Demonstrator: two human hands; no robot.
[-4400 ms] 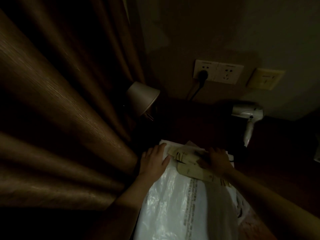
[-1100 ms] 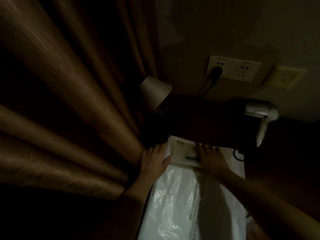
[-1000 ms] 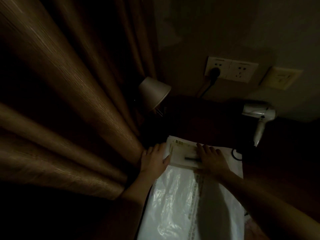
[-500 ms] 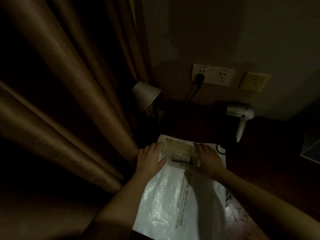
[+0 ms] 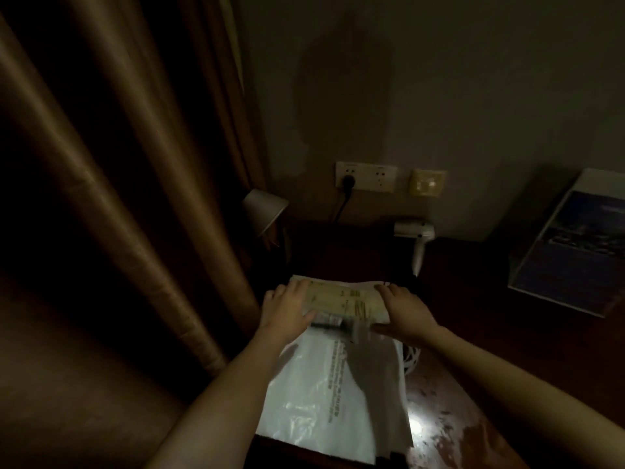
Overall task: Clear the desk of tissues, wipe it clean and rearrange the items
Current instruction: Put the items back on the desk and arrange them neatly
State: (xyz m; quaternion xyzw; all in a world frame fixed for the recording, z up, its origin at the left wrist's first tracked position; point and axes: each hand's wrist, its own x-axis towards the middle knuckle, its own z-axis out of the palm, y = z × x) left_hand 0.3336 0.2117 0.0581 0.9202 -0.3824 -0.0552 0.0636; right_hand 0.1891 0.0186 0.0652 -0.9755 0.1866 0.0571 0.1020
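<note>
Head view, very dim. A person is leaning over a dark wooden desk [image 5: 490, 299] that is standing against a wall. Both hands are squaring up a tan paper packet [image 5: 345, 299], which is lying on the far end of a white plastic bag [image 5: 314, 384] near the desktop's far-left corner, beside a brown curtain [image 5: 118, 198].

The left hand [image 5: 287, 311] is pressing the packet's left end and the right hand [image 5: 406, 309] its right end. The fingers of both hands are lying straight and close together, clamping nothing.

A small dark tube [image 5: 329, 321] is lying against the packet's near edge. No tissues are showing.

The bag is looking slick, so a firm push could be sliding the stack towards the left edge or rolling the tube off.
</note>
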